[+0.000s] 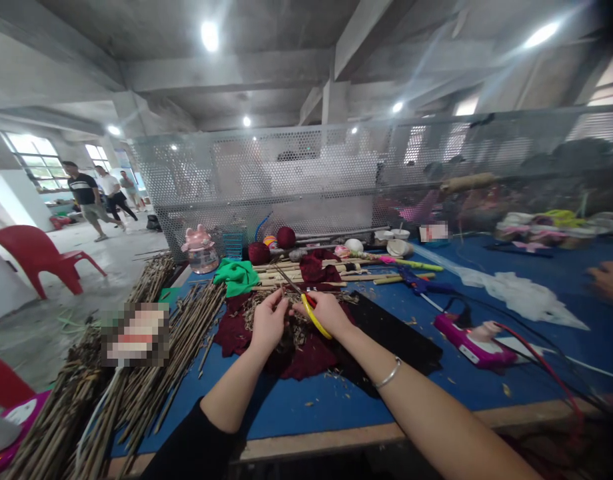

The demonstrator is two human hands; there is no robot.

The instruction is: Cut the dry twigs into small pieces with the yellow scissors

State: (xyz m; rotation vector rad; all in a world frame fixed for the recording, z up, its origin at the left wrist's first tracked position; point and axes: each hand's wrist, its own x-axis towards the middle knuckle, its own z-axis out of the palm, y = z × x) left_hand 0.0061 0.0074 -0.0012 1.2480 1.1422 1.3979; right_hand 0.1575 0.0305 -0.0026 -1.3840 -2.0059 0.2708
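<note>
My right hand [329, 313] is closed around the yellow handles of a pair of scissors [314, 319], whose blades point up and away to the left. Close beside it, my left hand [269, 320] has its fingers pinched together; what they hold is too small to make out. Under both hands lies a dark red cloth [306, 363] with a heap of dry brown plant scraps [299, 337] on it. A black mat [394, 333] extends to the right of the cloth.
Bundles of dry stalks [179, 360] cover the table's left side. Yarn balls [286, 237], a green cloth [235, 275] and sticks lie behind my hands. At right are a blue glue gun [424, 283], a purple power strip [474, 343] with cables, and another person's hand [609, 280].
</note>
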